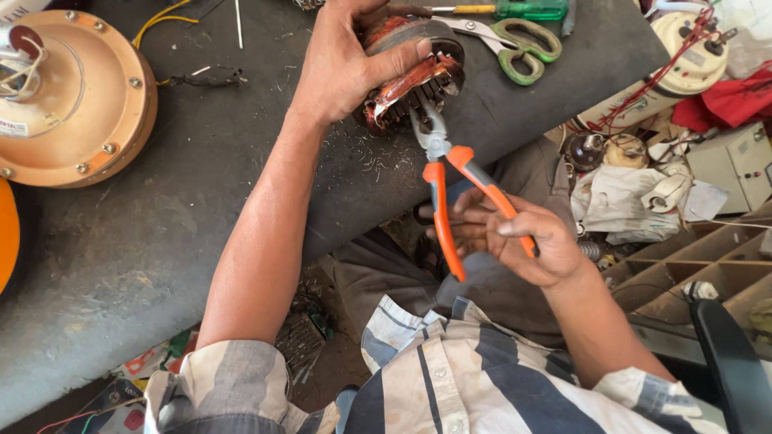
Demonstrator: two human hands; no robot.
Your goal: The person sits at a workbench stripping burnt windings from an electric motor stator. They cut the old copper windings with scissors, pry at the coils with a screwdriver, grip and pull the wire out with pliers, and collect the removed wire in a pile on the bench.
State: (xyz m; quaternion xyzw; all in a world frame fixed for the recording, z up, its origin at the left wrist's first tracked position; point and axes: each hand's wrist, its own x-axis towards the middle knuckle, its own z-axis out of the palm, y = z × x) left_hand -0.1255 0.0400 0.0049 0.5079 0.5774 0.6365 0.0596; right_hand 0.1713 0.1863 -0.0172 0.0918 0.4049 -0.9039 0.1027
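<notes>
My left hand (347,58) grips a round motor stator (418,76) with copper-red windings, held tilted at the near edge of the dark workbench (185,209). My right hand (515,237) holds orange-handled pliers (450,185) by the handles, which are spread apart. The pliers' metal jaws reach up into the windings on the stator's lower side. Both forearms come out of striped shirt sleeves.
A tan ceiling-fan housing (68,96) lies at the bench's left. Green-handled scissors (523,44) and a green screwdriver (515,10) lie behind the stator. Clutter of parts, a cream fan body (691,56), red cloth and wooden compartments (691,257) fill the right side. Yellow wire (165,16) runs at the top.
</notes>
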